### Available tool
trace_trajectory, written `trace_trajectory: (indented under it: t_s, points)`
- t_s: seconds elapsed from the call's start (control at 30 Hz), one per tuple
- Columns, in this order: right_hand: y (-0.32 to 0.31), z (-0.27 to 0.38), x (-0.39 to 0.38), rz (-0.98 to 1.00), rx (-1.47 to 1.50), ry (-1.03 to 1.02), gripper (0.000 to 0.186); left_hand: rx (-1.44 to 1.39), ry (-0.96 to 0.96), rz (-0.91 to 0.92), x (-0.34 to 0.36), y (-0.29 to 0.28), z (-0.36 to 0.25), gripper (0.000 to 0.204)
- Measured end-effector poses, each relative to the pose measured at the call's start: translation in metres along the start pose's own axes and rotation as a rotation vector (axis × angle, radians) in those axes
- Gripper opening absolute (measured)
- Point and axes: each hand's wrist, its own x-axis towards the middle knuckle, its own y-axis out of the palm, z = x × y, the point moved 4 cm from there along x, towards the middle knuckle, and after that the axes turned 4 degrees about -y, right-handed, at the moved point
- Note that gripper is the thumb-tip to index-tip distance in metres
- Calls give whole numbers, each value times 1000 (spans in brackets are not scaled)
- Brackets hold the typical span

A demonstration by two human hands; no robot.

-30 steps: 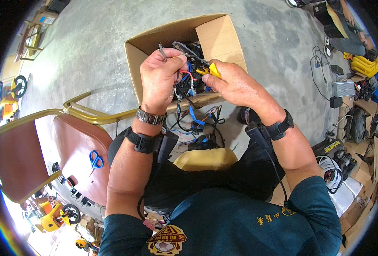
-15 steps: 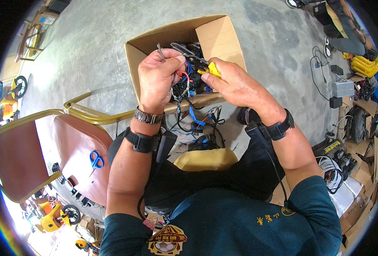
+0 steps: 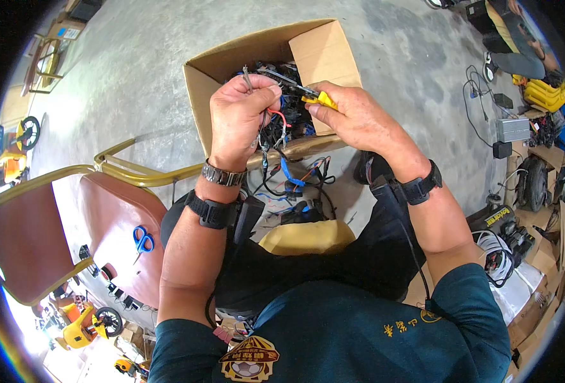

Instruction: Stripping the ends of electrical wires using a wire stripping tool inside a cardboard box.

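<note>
Over an open cardboard box [image 3: 324, 54], my left hand [image 3: 241, 115] pinches a bunch of thin wires [image 3: 278, 115]. A grey stripped end sticks up above the fingers, and a red strand curls out beside the palm. My right hand [image 3: 356, 118] is closed round a yellow-handled hand tool [image 3: 321, 99] with long, narrow metal jaws. The jaws reach left to the fingertips of my left hand; whether they touch a wire I cannot make out. A tangle of dark and blue cables [image 3: 295, 124] fills the box behind and below my hands.
More cables [image 3: 301, 185] lie on the floor between my legs. To my left stands a brown padded chair [image 3: 113, 217] with blue scissors [image 3: 143, 241] on its seat. At right are a silver power box [image 3: 513, 130], a tyre [image 3: 532, 182], and another person's leg [image 3: 518, 69].
The tool's jaws have swung to a flatter, narrower line, and my right hand has shifted slightly right. My left hand still pinches the wires, nearly in place.
</note>
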Motion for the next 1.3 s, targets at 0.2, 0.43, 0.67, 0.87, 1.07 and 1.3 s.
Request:
trace_trajectory:
  t_s: [0.2, 0.43, 0.67, 0.87, 1.07, 1.3]
  points:
    - [6, -8, -2, -86, 185, -68, 28, 2, -1, -17, 1, 3, 1, 4]
    - [21, -5, -1, 111, 784, 21, 27, -17, 43, -3, 1, 1, -1, 4]
    - [9, -1, 0, 23, 324, -13, 23, -29, 43, 9, 1, -2, -2, 4]
    - [10, 2, 0, 36, 107, 25, 19, -8, 19, 38, -3, 2, -2, 4]
    - [16, -6, 0, 64, 242, -16, 18, 46, 17, 7, -5, 8, -3, 3]
    - [16, -8, 1, 152, 373, 9, 19, 70, 31, 34, -6, 9, -1, 6]
